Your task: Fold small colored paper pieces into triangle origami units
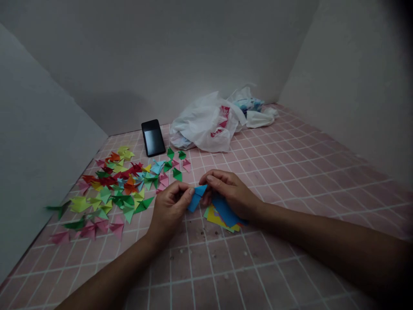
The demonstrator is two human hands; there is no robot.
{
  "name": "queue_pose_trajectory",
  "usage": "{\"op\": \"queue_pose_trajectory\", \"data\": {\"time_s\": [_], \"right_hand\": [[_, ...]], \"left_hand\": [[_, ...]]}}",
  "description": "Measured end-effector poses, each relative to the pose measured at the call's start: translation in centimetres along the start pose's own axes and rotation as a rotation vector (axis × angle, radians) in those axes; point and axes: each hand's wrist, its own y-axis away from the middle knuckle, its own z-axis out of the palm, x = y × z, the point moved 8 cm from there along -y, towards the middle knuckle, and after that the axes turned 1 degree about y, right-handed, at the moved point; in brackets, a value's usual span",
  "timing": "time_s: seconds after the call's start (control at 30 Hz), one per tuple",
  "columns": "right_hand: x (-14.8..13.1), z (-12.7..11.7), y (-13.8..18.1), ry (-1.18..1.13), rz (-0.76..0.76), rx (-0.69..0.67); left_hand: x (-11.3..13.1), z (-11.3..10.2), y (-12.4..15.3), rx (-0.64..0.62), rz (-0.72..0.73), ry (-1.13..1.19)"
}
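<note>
Between the thumb and fingers of my left hand [172, 204] is a small piece of folded blue paper [195, 198], creased to a pointed corner. My right hand [229, 189] has its fingers curled at that pointed corner, with the thumb against the forefinger; the exact contact is partly hidden. Below my right hand lies a stack of coloured paper sheets [222, 217], blue on top with yellow and green edges showing. To the left of my left hand, many folded paper birds [124, 200] in green, red, pink, yellow, orange and light blue are spread out.
A black phone [153, 137] lies behind the folded pieces. White plastic bags [206, 122] with red print sit crumpled near the back wall [180, 51], with a blue-patterned packet [248, 104] among them. Everything rests on a pink checked surface [290, 172] between side walls.
</note>
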Motion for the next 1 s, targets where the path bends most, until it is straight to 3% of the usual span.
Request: {"op": "queue_pose_trajectory", "data": {"time_s": [0.2, 0.67, 1.0], "right_hand": [[0.5, 0.1, 0.0, 0.015, 0.067, 0.011], [0.9, -0.3, 0.0, 0.14, 0.132, 0.088], [0.8, -0.1, -0.2, 0.031, 0.065, -0.005]], "left_hand": [[0.5, 0.0, -0.1, -0.002, 0.075, -0.1], [-2.9, 1.0, 0.0, -0.084, -0.28, 0.131], [-3.1, 0.5, -0.1, -0.015, -0.272, 0.197]]}}
